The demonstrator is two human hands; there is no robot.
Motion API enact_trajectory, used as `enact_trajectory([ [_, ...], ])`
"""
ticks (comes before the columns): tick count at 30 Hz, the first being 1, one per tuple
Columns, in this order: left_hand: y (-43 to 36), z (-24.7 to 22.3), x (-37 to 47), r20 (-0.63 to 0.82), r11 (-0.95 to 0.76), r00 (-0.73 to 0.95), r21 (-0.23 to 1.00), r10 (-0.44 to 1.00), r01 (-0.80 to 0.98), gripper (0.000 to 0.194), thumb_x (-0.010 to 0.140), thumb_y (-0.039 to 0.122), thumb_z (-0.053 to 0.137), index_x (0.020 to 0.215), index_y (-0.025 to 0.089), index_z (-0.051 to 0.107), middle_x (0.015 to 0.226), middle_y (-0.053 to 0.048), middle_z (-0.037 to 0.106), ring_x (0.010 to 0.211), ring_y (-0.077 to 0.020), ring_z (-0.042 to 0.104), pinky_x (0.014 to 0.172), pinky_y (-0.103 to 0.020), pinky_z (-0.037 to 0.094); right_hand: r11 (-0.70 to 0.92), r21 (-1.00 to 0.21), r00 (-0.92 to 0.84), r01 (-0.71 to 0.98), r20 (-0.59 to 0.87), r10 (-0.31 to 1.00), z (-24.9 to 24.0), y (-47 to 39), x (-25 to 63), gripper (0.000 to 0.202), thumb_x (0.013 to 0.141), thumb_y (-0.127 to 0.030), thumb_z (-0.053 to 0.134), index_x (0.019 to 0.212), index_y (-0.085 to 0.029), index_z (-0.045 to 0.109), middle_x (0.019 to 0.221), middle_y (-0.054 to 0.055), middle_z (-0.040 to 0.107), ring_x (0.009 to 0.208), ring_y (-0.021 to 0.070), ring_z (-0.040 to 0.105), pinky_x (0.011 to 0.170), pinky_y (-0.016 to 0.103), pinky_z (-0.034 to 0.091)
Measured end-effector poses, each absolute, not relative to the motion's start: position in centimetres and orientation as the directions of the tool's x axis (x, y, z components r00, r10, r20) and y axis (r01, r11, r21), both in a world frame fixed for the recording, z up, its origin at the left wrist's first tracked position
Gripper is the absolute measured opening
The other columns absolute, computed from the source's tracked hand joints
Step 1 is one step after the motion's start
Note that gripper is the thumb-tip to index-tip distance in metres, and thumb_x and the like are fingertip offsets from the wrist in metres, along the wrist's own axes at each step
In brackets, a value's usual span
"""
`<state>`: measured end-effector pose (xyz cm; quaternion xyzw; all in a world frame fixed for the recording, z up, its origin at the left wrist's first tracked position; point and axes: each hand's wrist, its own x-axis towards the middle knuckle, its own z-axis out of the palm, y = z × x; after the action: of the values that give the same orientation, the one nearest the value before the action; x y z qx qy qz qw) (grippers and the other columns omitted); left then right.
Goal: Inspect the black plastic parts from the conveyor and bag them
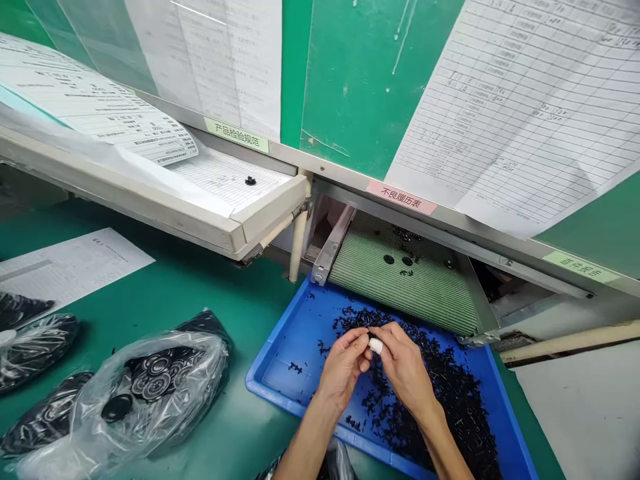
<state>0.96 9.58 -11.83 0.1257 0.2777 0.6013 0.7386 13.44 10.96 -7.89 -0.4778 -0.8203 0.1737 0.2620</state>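
My left hand (339,373) and my right hand (407,370) meet above a blue tray (267,383). Between their pinched fingertips is a small black part (371,335), mostly hidden by the fingers. A white wrap (375,345) covers one finger of my right hand. Below, many small black branched pieces (450,393) are heaped on the tray's right side, and a few lie scattered on its left. The end of a green conveyor belt (400,293) reaches over the tray's far edge, with several round black parts (407,261) on it.
To the left, an open clear plastic bag (195,393) of round black parts lies on the green table (260,293), near other filled bags (35,347). A raised shelf (200,230) holds papers and one black part (251,181). Paper sheets (500,120) hang on the green board.
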Motion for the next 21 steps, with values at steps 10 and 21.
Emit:
enact_trajectory([
  [10,9.8,-11.8,0.9,-0.316,0.244,0.112,0.414,0.942,-0.877,0.027,0.070,0.020,0.074,0.094,0.010,0.065,0.073,-0.007,0.064,0.058,-0.0075,0.052,0.047,-0.016,0.037,0.402,-0.458,-0.292,0.793,0.293,0.910,-8.7,9.5,15.0,0.049,0.086,-0.011,0.031,0.132,-0.021,0.045,0.112,0.007,0.062,0.094,0.0172,0.062,0.080,0.030,0.051],
  [21,9.8,-12.7,1.2,-0.255,0.210,0.090,0.496,0.963,-0.842,0.024,0.070,0.027,0.076,0.086,0.011,0.069,0.074,-0.004,0.059,0.066,-0.0079,0.051,0.055,-0.017,0.038,0.361,-0.592,-0.216,0.721,0.303,0.928,-8.8,9.3,13.0,0.030,0.090,-0.019,0.038,0.111,-0.021,0.060,0.103,0.006,0.064,0.090,0.0166,0.061,0.080,0.027,0.048],
])
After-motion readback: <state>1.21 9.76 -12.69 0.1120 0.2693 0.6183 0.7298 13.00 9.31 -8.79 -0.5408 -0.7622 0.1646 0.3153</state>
